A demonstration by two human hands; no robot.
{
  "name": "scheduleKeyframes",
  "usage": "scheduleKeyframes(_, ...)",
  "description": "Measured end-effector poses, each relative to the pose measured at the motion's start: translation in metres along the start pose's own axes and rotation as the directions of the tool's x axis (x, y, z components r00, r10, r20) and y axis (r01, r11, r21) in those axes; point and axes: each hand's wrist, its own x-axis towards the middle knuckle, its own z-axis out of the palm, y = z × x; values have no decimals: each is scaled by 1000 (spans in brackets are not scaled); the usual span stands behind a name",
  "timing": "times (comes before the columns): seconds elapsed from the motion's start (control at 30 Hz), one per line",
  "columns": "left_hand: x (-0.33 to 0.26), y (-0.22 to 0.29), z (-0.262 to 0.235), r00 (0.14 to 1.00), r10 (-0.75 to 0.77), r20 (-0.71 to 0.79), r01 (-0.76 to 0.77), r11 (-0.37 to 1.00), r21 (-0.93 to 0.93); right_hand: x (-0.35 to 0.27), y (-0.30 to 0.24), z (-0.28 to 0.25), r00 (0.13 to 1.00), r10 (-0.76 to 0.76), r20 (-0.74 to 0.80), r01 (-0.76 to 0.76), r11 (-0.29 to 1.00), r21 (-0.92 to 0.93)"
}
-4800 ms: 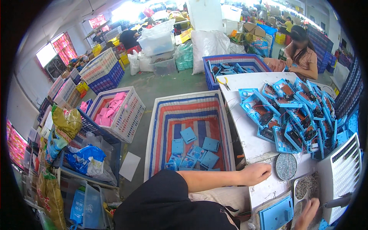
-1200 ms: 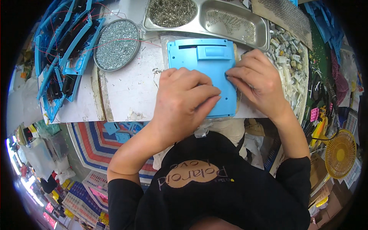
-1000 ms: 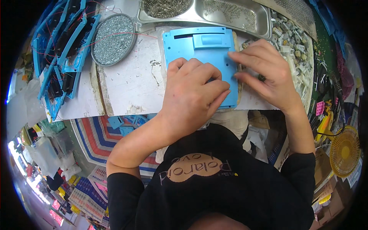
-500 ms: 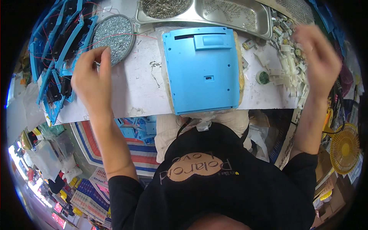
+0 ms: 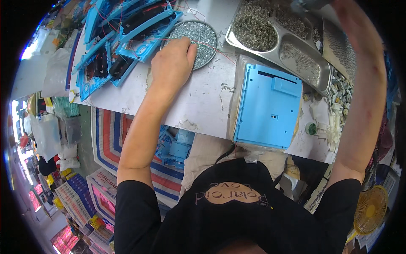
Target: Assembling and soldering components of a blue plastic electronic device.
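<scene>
My left hand (image 5: 172,61) is over the near-left rim of a round metal dish (image 5: 217,42) of small silvery screws (image 5: 196,31). Its fingers are curled and close to the thumb; the fingertips are hidden, so any screws in them cannot be made out. At the top right edge my right hand (image 5: 339,3) is mostly cut off by the frame, its fingers out of sight. Beside it is a blurred dark grey object (image 5: 311,4), perhaps a tool. A light blue plastic casing (image 5: 264,110) lies on a plastic-wrapped pad in front of me.
Blue casing parts (image 5: 148,25) with black pieces and thin red wires pile up at the left. A metal tray (image 5: 270,53) with compartments holds small metal parts. White plastic pieces (image 5: 336,127) and a small green-filled pot (image 5: 311,128) are at the right.
My view has turned, shifting the bench contents rightward. The left hand has gone from beside the dish to over the screws. My right arm has reached up and away, beside the grey object.
</scene>
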Motion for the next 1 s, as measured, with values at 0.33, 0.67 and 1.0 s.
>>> scheduleKeyframes(0.33,-32,62,-35,990,132,40,-89,831,-549,-50,11,-24,924,64,376,-319,670,671)
scheduleKeyframes(0.67,-64,114,-46,969,219,117,-60,665,-744,-91,-17,-30,828,-228,513,-210,721,660)
scheduleKeyframes(1.0,-55,96,-54,937,350,-6,-297,784,-546,-102,-13,-9,878,-162,451,-219,700,680)
